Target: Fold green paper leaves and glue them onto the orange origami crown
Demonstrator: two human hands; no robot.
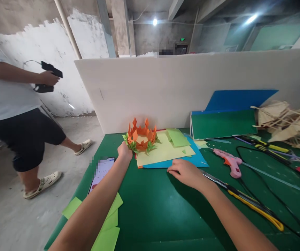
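An orange folded-paper crown (141, 134) with green paper leaves around its base stands on a stack of coloured sheets. My left hand (125, 152) is closed at the crown's left side, by a green leaf; its fingertips are partly hidden. Under the crown lies a pale yellow sheet (162, 155), over a blue sheet (200, 159). My right hand (185, 170) hovers at the front edge of the blue sheet, fingers loosely bent and slightly apart, with nothing visible in them. A folded green paper (178, 137) rests on the stack's right part.
On the green table (144, 205), a phone (101, 174) and green paper sheets (110, 223) lie by my left arm. To the right are a pink glue gun (228, 162), yellow-handled scissors (254, 202), cables and a wooden-stick model (288, 122). A white board (144, 90) stands behind; a person (11, 90) walks at left.
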